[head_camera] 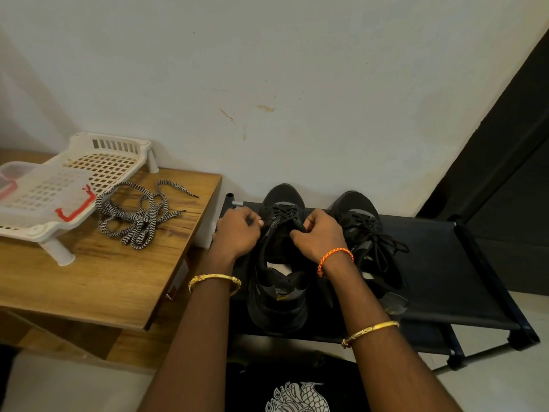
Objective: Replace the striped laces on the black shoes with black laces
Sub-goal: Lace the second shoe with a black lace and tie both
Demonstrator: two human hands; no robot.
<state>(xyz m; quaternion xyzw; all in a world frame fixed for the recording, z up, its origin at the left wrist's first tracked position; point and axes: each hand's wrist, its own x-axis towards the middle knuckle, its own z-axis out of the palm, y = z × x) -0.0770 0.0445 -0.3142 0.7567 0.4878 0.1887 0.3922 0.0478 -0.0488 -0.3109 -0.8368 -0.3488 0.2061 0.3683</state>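
While both hands work at the near black shoe [277, 263], black-on-black hides the lace itself.
Left hand [237, 233] and right hand [319, 237] curl at its eyelets, seemingly pinching lace; second shoe [367, 242] sits just beside on the rack [445, 263]; striped laces [139, 215] lie on the worktop [98, 281].
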